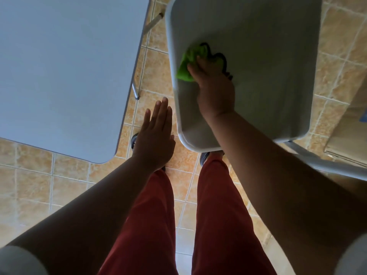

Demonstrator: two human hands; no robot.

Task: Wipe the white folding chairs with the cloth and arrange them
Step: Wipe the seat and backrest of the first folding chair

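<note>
Chair seat (258,56), upper right of frame: green cloth (187,63) lies on its left part, right hand (215,86) gripping it with bent fingers. Left hand (154,139), centre: flat, fingers straight, holding nothing.

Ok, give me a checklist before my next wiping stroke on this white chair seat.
1. green cloth under right hand: ok.
2. cloth on white plastic chair seat: ok, near its left edge.
3. left hand free: ok, open, holding nothing.
4. seat steadied by a hand: not ok.
5. gap to large white flat panel at left: ok, tiled floor between.
6. rest of seat wiped: cannot tell.
</note>
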